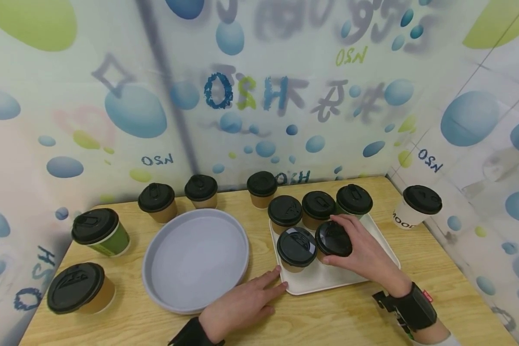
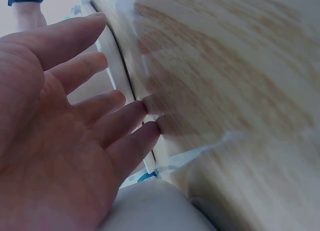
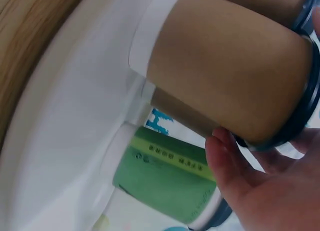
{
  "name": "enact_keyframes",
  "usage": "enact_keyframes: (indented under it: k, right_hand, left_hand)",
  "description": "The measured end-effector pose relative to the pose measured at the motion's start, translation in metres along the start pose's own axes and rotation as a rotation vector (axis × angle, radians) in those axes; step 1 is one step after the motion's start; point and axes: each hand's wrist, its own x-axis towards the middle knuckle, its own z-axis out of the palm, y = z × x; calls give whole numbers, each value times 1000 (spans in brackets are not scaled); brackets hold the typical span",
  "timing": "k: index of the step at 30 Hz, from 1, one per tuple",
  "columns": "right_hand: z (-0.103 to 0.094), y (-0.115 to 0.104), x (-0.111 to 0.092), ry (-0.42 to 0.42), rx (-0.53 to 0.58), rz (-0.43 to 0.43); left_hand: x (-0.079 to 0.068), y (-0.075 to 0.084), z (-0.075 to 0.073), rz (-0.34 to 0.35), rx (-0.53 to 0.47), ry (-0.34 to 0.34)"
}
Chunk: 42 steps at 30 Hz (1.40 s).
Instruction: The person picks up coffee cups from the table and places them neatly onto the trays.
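My right hand (image 1: 365,247) grips a brown paper coffee cup (image 3: 225,66) by its black lid (image 1: 334,239), thumb on the near side and fingers on the far side. This cup is over the white tray (image 1: 328,278), beside another brown cup (image 1: 297,247) at the tray's left front. Behind them on the tray stand two more brown cups and a green cup (image 3: 165,171), all with black lids. My left hand (image 1: 246,305) lies low over the table with its fingers extended, fingertips at the tray's left front corner.
A round grey-lilac tray (image 1: 196,259) lies on the wooden table to the left. Around it stand brown cups, one of them (image 1: 84,288) at the front left, and a green cup (image 1: 104,233). A white cup (image 1: 415,206) is at the far right. A patterned wall backs the table.
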Motion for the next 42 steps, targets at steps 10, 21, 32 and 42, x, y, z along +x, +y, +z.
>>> enact_keyframes:
  k: [10, 21, 32, 42]
  right_hand:
    - [-50, 18, -8, 201, 35, 31]
    - [-91, 63, -5, 518, 67, 111]
    - [-101, 102, 1, 534, 15, 236]
    - [-96, 130, 3, 499, -17, 344]
  left_hand:
    - [-4, 1, 0, -20, -30, -4]
    - [-3, -1, 1, -30, -34, -13]
    - [-4, 0, 2, -14, -34, -2]
    - [-1, 1, 0, -5, -25, -8]
